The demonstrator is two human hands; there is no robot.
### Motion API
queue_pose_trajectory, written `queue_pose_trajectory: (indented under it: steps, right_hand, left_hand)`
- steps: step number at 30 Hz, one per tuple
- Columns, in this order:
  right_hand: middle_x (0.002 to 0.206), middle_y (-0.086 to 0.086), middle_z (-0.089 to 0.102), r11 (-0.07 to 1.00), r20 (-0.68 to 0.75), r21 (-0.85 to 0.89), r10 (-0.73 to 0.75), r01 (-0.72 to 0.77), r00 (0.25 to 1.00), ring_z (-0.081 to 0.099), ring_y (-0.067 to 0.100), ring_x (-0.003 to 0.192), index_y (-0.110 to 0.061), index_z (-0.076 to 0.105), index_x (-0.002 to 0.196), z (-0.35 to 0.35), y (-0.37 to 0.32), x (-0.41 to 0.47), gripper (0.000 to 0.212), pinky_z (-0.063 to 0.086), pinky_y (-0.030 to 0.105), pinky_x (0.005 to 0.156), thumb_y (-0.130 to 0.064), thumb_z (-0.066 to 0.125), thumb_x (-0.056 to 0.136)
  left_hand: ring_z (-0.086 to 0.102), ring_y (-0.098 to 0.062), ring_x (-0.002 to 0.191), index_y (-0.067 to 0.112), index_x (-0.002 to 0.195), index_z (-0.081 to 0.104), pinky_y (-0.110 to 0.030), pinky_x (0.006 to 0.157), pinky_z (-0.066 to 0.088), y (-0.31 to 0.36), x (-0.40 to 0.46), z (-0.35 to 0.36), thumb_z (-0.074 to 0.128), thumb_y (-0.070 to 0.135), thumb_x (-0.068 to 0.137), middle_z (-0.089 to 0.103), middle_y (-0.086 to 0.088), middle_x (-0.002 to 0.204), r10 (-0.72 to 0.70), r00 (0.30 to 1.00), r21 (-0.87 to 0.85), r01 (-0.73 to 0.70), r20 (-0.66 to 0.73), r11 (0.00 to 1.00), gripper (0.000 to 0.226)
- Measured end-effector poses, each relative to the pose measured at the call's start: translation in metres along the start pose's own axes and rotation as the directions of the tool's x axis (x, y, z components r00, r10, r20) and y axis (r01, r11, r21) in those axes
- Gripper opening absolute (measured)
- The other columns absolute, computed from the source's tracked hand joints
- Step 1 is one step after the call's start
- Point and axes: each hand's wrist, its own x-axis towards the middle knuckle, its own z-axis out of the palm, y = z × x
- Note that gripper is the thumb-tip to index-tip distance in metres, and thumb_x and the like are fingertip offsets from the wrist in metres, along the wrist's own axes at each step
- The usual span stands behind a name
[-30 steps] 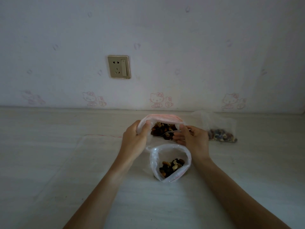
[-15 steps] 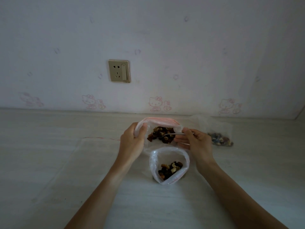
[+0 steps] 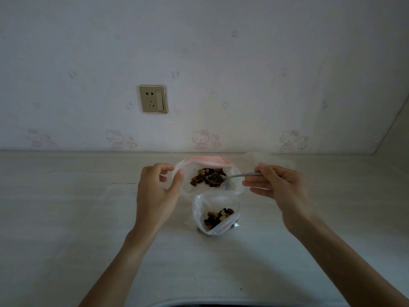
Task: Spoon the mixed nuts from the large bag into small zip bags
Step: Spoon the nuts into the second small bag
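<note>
A pale wall (image 3: 221, 52) printed with faint pink cartoon cats fills the upper half of the view, and a gold-coloured socket plate (image 3: 153, 99) with a switch is set into it left of centre. Below it runs the counter (image 3: 66, 218), a light surface with a weak wood grain, dimly lit.

Near the counter's middle, close to the wall, sits the large bag (image 3: 210, 171): clear, crumpled plastic with a pink zip strip along its far rim, its mouth pulled wide and facing the camera. A dark brown and tan heap of mixed nuts (image 3: 204, 176) lies inside it. The left hand (image 3: 158, 191) pinches the bag's left rim between thumb and curled fingers, holding the mouth open. The right hand (image 3: 277, 188) is to the right of the bag, its fingers curled round the handle of a metal spoon (image 3: 234, 176); the spoon reaches leftward into the bag, and its bowl rests among the nuts, loaded with a few dark pieces.

Just in front of the large bag, touching its near edge, a small zip bag (image 3: 215, 212) stands open on the counter, clear with a pinkish strip at its near lip. A small clump of nuts (image 3: 218, 217) lies at its bottom, the same brown, tan and near-black mix.

Behind the right hand a further piece of clear plastic (image 3: 257, 157) shows against the wall; its contents cannot be made out.
</note>
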Motion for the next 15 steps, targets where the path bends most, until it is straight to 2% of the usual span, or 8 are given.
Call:
queue_pose_trajectory:
  steps: [2,4,7,9,11,13,14,15]
  right_hand:
    - [0.086,0.018,0.078,1.000,0.015,-0.008,0.002,-0.002,1.000,0.078,0.031,0.083,-0.003,0.074,0.096,-0.009,-0.002,-0.009,0.026,0.063,0.031,0.067,-0.025,0.062,0.102]
    - [0.086,0.018,0.078,1.000,0.031,-0.028,0.013,-0.012,0.999,0.078,0.032,0.083,-0.001,0.073,0.097,-0.016,-0.003,-0.018,0.027,0.063,0.031,0.067,-0.025,0.061,0.102]
    - [0.085,0.017,0.078,0.997,0.047,-0.074,0.008,-0.005,0.999,0.078,0.032,0.082,-0.002,0.073,0.095,-0.023,-0.001,-0.029,0.026,0.064,0.032,0.068,-0.023,0.059,0.103]
    - [0.082,0.014,0.079,0.989,0.059,-0.143,-0.033,0.041,0.998,0.078,0.031,0.080,-0.004,0.074,0.093,-0.024,0.001,-0.034,0.025,0.065,0.036,0.071,-0.021,0.058,0.103]
    - [0.077,0.009,0.079,0.964,0.081,-0.236,-0.105,0.121,0.991,0.078,0.027,0.077,-0.008,0.074,0.090,-0.023,0.000,-0.036,0.022,0.065,0.039,0.073,-0.019,0.059,0.102]
    - [0.074,0.000,0.078,0.866,0.139,-0.399,-0.267,0.300,0.954,0.076,0.017,0.073,-0.016,0.075,0.087,-0.021,-0.004,-0.040,0.020,0.063,0.037,0.071,-0.018,0.060,0.101]
    - [0.073,-0.005,0.077,0.741,0.216,-0.503,-0.390,0.445,0.895,0.073,0.008,0.071,-0.019,0.075,0.086,-0.022,-0.007,-0.042,0.021,0.061,0.031,0.069,-0.021,0.061,0.101]
    - [0.072,-0.010,0.074,0.566,0.327,-0.580,-0.496,0.585,0.804,0.069,0.001,0.069,-0.020,0.076,0.087,-0.023,-0.010,-0.045,0.022,0.056,0.023,0.066,-0.025,0.060,0.102]
  left_hand:
    - [0.064,0.000,0.081,0.034,0.093,0.067,-0.011,0.066,0.044,0.006,-0.012,-0.005,0.068,0.048,0.093,0.067,0.015,0.087,0.012,0.998,0.001,-0.012,0.055,1.000,0.015]
    - [0.064,0.005,0.077,0.036,0.087,0.066,-0.012,0.061,0.044,0.009,-0.024,-0.006,0.061,0.061,0.091,0.068,0.017,0.077,-0.020,0.986,0.035,0.015,0.163,0.999,0.025]
    - [0.064,0.003,0.070,0.038,0.091,0.065,-0.023,0.062,0.050,0.011,-0.035,-0.003,0.049,0.078,0.088,0.068,0.013,0.074,-0.113,0.934,0.161,0.061,0.340,0.985,0.044]
    - [0.065,0.000,0.069,0.038,0.097,0.066,-0.025,0.063,0.049,0.011,-0.038,0.000,0.053,0.077,0.088,0.069,0.012,0.075,-0.155,0.899,0.217,0.069,0.409,0.974,0.042]
    - [0.065,-0.001,0.067,0.037,0.101,0.066,-0.024,0.062,0.048,0.014,-0.039,0.003,0.061,0.067,0.090,0.069,0.011,0.072,-0.158,0.887,0.218,0.067,0.434,0.974,0.032]
    - [0.065,-0.002,0.063,0.036,0.098,0.068,-0.025,0.061,0.050,0.016,-0.038,0.004,0.066,0.055,0.093,0.069,0.010,0.066,-0.139,0.891,0.191,0.060,0.432,0.980,0.020]
    - [0.066,-0.002,0.062,0.035,0.096,0.069,-0.024,0.059,0.050,0.018,-0.037,0.004,0.067,0.050,0.094,0.069,0.011,0.064,-0.130,0.895,0.178,0.058,0.428,0.982,0.016]
    - [0.066,-0.002,0.060,0.033,0.095,0.071,-0.024,0.058,0.050,0.019,-0.036,0.004,0.067,0.046,0.095,0.069,0.013,0.063,-0.125,0.898,0.171,0.057,0.422,0.984,0.013]
